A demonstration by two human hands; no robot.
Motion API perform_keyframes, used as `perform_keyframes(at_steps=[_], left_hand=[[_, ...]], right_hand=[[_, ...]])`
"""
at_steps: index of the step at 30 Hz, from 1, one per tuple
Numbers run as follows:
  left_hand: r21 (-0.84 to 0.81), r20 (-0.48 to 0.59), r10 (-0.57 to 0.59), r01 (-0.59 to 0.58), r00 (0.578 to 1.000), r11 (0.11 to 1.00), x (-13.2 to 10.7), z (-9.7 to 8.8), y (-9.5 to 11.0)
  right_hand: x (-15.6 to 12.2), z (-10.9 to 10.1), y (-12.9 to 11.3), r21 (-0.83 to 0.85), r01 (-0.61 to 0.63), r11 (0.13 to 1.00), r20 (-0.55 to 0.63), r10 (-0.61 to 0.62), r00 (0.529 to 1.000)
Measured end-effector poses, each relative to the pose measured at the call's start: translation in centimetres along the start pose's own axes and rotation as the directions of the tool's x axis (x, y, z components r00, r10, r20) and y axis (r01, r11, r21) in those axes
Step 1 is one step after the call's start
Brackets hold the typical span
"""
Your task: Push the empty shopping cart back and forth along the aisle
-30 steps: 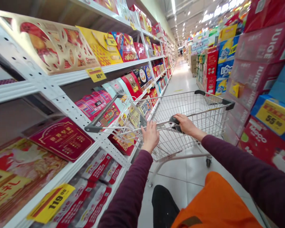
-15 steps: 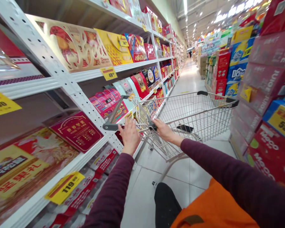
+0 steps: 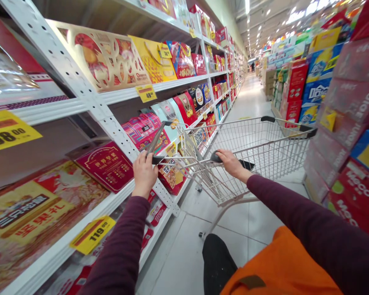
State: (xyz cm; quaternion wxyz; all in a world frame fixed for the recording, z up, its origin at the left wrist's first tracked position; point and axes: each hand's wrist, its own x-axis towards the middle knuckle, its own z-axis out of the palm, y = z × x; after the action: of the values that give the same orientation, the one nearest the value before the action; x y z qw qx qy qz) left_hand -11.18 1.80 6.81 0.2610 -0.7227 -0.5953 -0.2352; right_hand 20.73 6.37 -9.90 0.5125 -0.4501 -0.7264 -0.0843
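A wire shopping cart [image 3: 264, 139] stands slanted in front of me, its back end toward my body. My left hand [image 3: 144, 172] is closed over the left corner of the cart's grey handle [image 3: 158, 159], close to the shelf. On the other side, my right hand [image 3: 233, 164] grips the handle's rounded grey right end [image 3: 215, 156], fingers curled over it. A dark smartphone [image 3: 247, 164] lies by the cart's near side, just beyond my right wrist and partly covered by it.
Shelving [image 3: 106, 98] with boxed gift packs runs along the left, close to the handle. A maroon box [image 3: 104, 166] sits near my left hand. Stacked juice cartons [image 3: 347, 106] line the right side. The tiled aisle [image 3: 249, 96] stretches ahead, with a distant person [image 3: 252, 66].
My left hand has moved left from beside the handle bar onto its corner and closed there. The right hand, still on the handle end, has shifted slightly right with the cart.
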Motion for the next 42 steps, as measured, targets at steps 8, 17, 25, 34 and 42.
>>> perform_keyframes(at_steps=[8, 17, 25, 34, 42], left_hand=[[-0.048, -0.034, 0.03, -0.031, 0.999, 0.998, 0.7, 0.5, 0.6], [-0.053, -0.105, 0.082, -0.088, 0.991, 0.995, -0.1, -0.1, 5.1], [-0.13, -0.159, 0.188, -0.209, 0.969, 0.969, -1.1, -0.7, 9.6], [-0.302, -0.24, 0.273, -0.339, 0.932, 0.891, -2.2, -0.9, 15.7], [-0.387, -0.086, 0.287, -0.297, 0.954, 0.873, 2.7, -0.4, 17.1]], right_hand=[[1.6, 1.7, -1.6, -0.011, -0.136, 0.991, -0.106, 0.134, 0.985], [7.4, 4.3, -14.1, 0.21, 0.146, 0.967, -0.129, -0.121, 0.984], [3.7, -0.4, -5.0, 0.143, 0.087, 0.986, -0.232, -0.052, 0.971], [3.8, -4.5, -6.4, 0.196, -0.019, 0.98, -0.346, 0.087, 0.934], [4.2, -9.2, -7.6, 0.106, 0.078, 0.991, -0.339, -0.038, 0.94]])
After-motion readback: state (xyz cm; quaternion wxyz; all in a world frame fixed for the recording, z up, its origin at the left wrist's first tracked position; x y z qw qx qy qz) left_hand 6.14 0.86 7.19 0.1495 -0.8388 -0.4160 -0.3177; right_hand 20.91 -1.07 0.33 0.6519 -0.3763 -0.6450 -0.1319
